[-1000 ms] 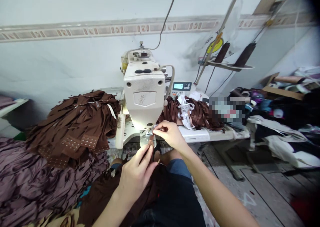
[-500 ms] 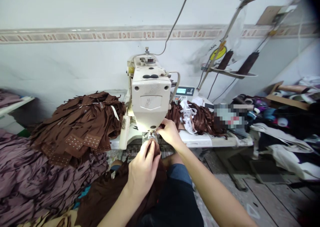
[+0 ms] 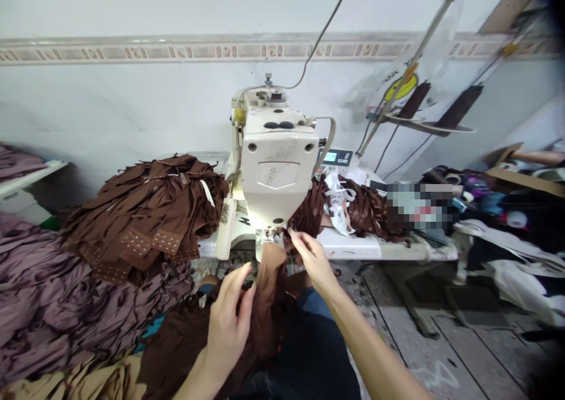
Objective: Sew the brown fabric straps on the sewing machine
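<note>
A brown fabric strip (image 3: 270,294) rises from my lap to the presser foot (image 3: 265,240) of a cream industrial sewing machine (image 3: 278,165). My left hand (image 3: 230,323) is beside the strip, its fingers apart and nearly touching its left edge. My right hand (image 3: 312,260) is at the strip's upper right, with fingertips close to the presser foot. Whether those fingertips pinch the fabric is hidden. More dark brown cloth (image 3: 180,341) lies over my lap below both hands.
A stack of brown cut pieces with metal hook rows (image 3: 145,206) is left of the machine, above a mauve fabric pile (image 3: 57,294). Brown ribbon bundles (image 3: 368,212) with white strips lie on the white sewing table (image 3: 353,247). Cluttered cloth lies right.
My left hand has let go of the strip and moved down and left, its fingers spreading. More of the strip now shows below the presser foot. My right hand has shifted slightly down.
</note>
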Available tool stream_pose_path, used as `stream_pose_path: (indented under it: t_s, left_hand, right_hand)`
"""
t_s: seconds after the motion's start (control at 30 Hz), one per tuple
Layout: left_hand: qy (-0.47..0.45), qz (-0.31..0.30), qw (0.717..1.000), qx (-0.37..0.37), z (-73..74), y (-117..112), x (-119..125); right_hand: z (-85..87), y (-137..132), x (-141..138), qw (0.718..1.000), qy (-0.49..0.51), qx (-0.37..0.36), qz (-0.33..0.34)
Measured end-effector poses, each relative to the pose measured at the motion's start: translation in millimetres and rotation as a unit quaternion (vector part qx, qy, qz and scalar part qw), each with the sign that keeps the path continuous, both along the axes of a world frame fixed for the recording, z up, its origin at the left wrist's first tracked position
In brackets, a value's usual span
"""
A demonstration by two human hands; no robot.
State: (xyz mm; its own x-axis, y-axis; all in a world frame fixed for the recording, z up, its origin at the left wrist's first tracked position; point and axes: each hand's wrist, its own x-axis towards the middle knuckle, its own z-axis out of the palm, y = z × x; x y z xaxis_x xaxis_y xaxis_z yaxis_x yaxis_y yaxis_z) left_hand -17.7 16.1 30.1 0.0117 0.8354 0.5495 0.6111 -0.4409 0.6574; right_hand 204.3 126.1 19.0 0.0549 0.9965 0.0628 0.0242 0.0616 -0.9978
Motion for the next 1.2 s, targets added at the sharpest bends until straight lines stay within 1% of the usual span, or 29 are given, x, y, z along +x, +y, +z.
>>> stream_pose_path:
  t_s: [0.03, 0.1, 0.13, 0.2, 0.27, 0.33, 0.4, 0.47, 0.53, 0.6, 0.67, 0.7, 0.77, 0.8, 0.83, 0.87, 0.9, 0.93, 1.0, 1.03, 1.07, 1.1, 1.2]
  left_hand:
    - [-0.015, -0.001, 0.999, -0.033, -4.5, -1.6, -8.1]
    - [-0.026, -0.023, 0.995, -0.089, -11.6, -1.4, -25.1]
    - [-0.024, -0.034, 0.994, -0.104, -14.1, 0.3, -33.5]
    - [-0.007, -0.044, 0.993, -0.109, -18.2, 5.8, -48.7]
    - [0.029, -0.043, 0.994, -0.095, -21.7, 12.2, -60.1]
    - [0.095, -0.014, 0.994, -0.06, -24.9, 17.9, -66.8]
    - [0.183, 0.045, 0.982, -0.015, -27.6, 21.9, -69.4]
    - [0.271, 0.107, 0.956, 0.013, -29.6, 24.8, -69.4]
    - [0.324, 0.145, 0.935, 0.01, -31.2, 27.4, -67.9]
    - [0.324, 0.159, 0.932, -0.028, -32.6, 29.7, -64.8]
    - [0.262, 0.149, 0.95, -0.078, -33.5, 30.5, -58.6]
    - [0.21, 0.13, 0.964, -0.099, -33.5, 30.1, -54.1]
    - [0.076, 0.071, 0.986, -0.131, -32.7, 26.5, -41.7]
    - [0.003, 0.039, 0.989, -0.145, -32.1, 23.3, -34.2]
    - [-0.067, 0.011, 0.984, -0.164, -31.6, 19.0, -26.2]
    - [-0.134, -0.012, 0.972, -0.193, -31.4, 13.7, -18.0]
    - [-0.197, -0.032, 0.952, -0.231, -31.5, 7.5, -10.1]
    - [-0.257, -0.051, 0.926, -0.271, -31.8, 0.8, -2.6]
    - [-0.351, -0.081, 0.871, -0.334, -32.9, -13.4, 10.0]
    - [-0.371, -0.091, 0.856, -0.349, -33.1, -20.0, 15.1]
    - [-0.373, -0.096, 0.853, -0.351, -33.1, -25.9, 19.4]
    - [-0.358, -0.099, 0.862, -0.345, -32.6, -30.8, 23.1]
    - [-0.278, -0.121, 0.903, -0.303, -29.2, -39.6, 31.5]
  right_hand:
    - [-7.5, -8.3, 3.9, 0.999, 0.022, -0.035, 0.034]
    - [-18.7, -21.3, 12.5, 0.989, 0.054, -0.097, 0.1]
    - [-21.3, -25.8, 16.6, 0.984, 0.059, -0.114, 0.121]
    - [-19.4, -30.8, 22.3, 0.982, 0.055, -0.117, 0.14]
    - [-9.5, -32.9, 23.4, 0.983, 0.042, -0.103, 0.143]
    - [4.5, -35.5, 20.0, 0.984, 0.025, -0.088, 0.151]
    - [18.6, -41.0, 14.4, 0.984, 0.002, -0.065, 0.165]
    - [30.4, -50.1, 9.7, 0.984, -0.019, -0.041, 0.173]
    - [39.5, -61.8, 8.2, 0.982, -0.036, -0.029, 0.183]
    - [47.3, -74.9, 10.2, 0.973, -0.043, -0.04, 0.225]
    - [54.5, -87.2, 14.7, 0.957, -0.034, -0.073, 0.28]
    - [57.4, -92.4, 17.4, 0.944, -0.027, -0.102, 0.313]
    - [59.9, -99.2, 22.9, 0.909, -0.013, -0.173, 0.378]
    - [58.5, -100.5, 25.7, 0.889, -0.012, -0.211, 0.406]
    - [54.8, -100.5, 28.4, 0.872, -0.019, -0.241, 0.425]
    - [48.7, -99.4, 31.1, 0.865, -0.032, -0.26, 0.428]
    - [40.8, -97.5, 34.0, 0.869, -0.05, -0.265, 0.414]
    - [31.5, -95.5, 37.1, 0.88, -0.076, -0.26, 0.39]
    - [12.2, -92.1, 43.9, 0.911, -0.135, -0.21, 0.328]
    - [3.8, -91.3, 47.2, 0.924, -0.159, -0.177, 0.299]
    - [-2.8, -91.1, 50.0, 0.932, -0.178, -0.149, 0.278]
    - [-7.5, -91.3, 52.0, 0.937, -0.186, -0.129, 0.266]
    - [-10.7, -92.5, 51.0, 0.945, -0.16, -0.12, 0.258]
